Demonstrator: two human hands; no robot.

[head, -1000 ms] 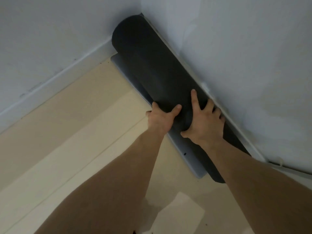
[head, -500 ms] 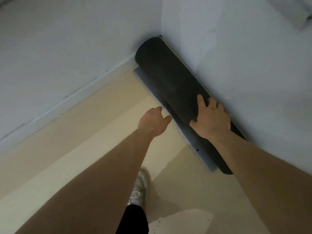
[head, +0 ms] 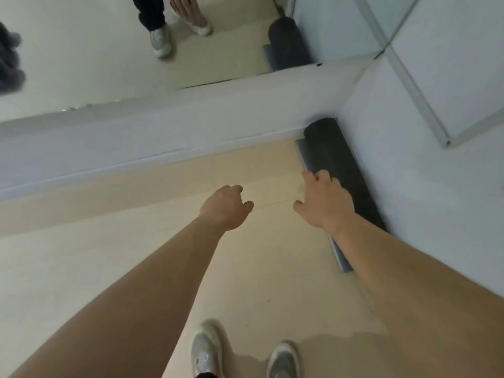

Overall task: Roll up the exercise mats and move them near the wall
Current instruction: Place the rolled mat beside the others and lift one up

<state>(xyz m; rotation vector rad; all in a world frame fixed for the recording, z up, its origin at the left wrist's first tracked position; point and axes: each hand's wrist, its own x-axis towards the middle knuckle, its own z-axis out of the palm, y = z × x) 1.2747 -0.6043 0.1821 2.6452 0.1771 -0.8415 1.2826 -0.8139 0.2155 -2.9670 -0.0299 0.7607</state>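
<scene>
1. Dark grey rolled mat [head: 336, 165] lies on the floor [head: 136, 268], tight along the right-side wall [head: 436, 214]. Its far end is butted into the corner below the mirror [head: 109, 50].
2. The roll looks complete to me. A paler loose edge [head: 305, 156] sticks out flat on the floor side, not tucked in.
3. Right hand [head: 324, 203]: fingers spread and relaxed, tips over the roll's floor-side flank, gripping nothing. I can't tell from this view whether it is touching or just above.
4. Left hand [head: 226, 207]: over bare floor, well apart from the mat, fingers loosely curled, empty.
5. The hands are apart from each other, and neither is clamped on anything.
6. My read on progress: this mat is done, rolled and parked at the wall.
7. The task says mats, plural. I see no second mat here. The dark roll in the mirror looks like this one reflected, so I can't judge what's left.
8. Risk, as I see it: the loose edge could let the roll relax open toward the room, since the wall only backs one side.
9. Shoes [head: 204, 350] stand well back from the roll.
</scene>
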